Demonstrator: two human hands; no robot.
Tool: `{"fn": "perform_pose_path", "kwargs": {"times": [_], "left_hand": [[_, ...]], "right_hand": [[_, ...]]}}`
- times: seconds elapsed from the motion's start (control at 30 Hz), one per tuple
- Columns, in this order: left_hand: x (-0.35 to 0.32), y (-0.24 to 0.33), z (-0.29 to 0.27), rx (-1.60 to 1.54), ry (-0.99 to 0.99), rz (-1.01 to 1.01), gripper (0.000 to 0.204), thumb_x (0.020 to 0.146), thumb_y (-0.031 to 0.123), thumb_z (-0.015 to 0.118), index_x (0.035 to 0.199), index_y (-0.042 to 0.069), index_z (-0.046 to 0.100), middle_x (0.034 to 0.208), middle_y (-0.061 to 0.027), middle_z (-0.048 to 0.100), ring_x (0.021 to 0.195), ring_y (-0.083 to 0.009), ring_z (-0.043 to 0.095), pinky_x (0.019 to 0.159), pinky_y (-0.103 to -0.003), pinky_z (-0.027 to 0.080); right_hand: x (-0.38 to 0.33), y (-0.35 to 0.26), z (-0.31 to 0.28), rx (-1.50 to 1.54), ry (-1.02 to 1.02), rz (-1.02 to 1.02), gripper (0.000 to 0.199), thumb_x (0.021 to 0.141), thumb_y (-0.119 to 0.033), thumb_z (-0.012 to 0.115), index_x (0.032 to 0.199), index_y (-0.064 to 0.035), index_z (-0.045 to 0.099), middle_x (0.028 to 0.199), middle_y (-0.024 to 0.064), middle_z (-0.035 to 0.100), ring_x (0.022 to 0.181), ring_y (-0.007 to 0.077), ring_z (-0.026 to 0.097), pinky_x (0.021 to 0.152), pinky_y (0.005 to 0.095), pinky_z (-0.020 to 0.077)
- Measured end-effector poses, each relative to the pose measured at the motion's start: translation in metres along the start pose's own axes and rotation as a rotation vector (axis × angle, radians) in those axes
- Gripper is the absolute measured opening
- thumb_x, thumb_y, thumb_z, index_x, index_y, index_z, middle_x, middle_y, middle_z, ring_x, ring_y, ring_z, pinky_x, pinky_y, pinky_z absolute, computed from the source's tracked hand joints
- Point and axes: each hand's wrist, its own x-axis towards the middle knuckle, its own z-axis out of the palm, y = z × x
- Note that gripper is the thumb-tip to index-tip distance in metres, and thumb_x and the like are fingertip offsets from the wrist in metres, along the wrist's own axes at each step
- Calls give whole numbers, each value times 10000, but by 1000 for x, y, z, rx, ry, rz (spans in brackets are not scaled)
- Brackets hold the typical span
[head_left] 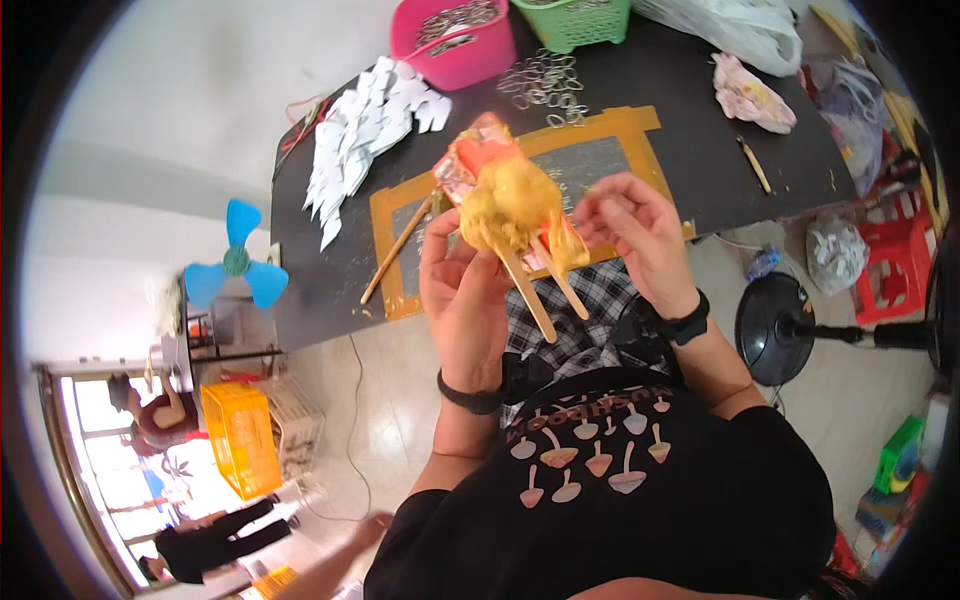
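My left hand [465, 290] holds up a yellow-smeared lump [515, 200] of thick paste with a red-and-pink wrapper or packet [480, 150] behind it. Two flat wooden sticks [530, 300] jut from its lower side toward me. Beside its right edge is my right hand [640, 235], its fingers curled and the thumb close to them. Anything in that pinch is too small to make out. Below the lump lies a dark sheet framed with brownish-yellow tape [640, 150] on the black table [690, 100]. A thin wooden stick [400, 250] rests across the frame's left side.
White paper strips [365, 130] lie at left, metal rings [548, 85] at the back. Pink [480, 65] and green [575, 28] baskets stand behind. A stained rag [750, 95] and brush [755, 165] lie right. A black fan [775, 330] and red stool [893, 270] stand beyond.
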Motion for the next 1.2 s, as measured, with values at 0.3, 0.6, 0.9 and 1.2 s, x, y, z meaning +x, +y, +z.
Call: {"fn": "perform_pose_path", "kwargs": {"times": [0.3, 0.6, 0.9, 1.2], "left_hand": [[-25, 26, -27, 239, 264, 422, 312, 921, -43, 494, 1208, 30, 397, 1164, -135, 580, 989, -161, 613, 775, -275, 543], [-56, 29, -84, 411, 535, 542, 330, 904, -40, 548, 1207, 0, 421, 1168, -138, 567, 1023, -195, 615, 808, -314, 557], [-71, 39, -155, 367, 739, 456, 314, 864, -46, 592, 1151, -4, 471, 1081, -119, 609, 974, -198, 641, 803, -344, 569], [-60, 44, -177, 283, 833, 417, 313, 849, -41, 591, 1154, -29, 521, 984, -82, 608, 908, -182, 639, 800, -325, 551]], "right_hand": [[-20, 6, 70, -879, -202, -675, 239, 805, -119, 720, 958, -24, 563, 808, 83, 618, 644, 145, 593, 581, 272, 485], [0, 86, 126, -1103, -430, -678, 153, 772, 3, 664, 898, -9, 580, 750, 130, 620, 638, 303, 620, 561, 365, 486], [5, 108, 141, -1074, -495, -750, 87, 812, -28, 629, 876, -49, 574, 642, 73, 545, 559, 243, 569, 491, 343, 434], [11, 114, 144, -980, -476, -808, 116, 792, -13, 643, 890, -41, 588, 669, 69, 567, 555, 236, 569, 483, 326, 425]]}}
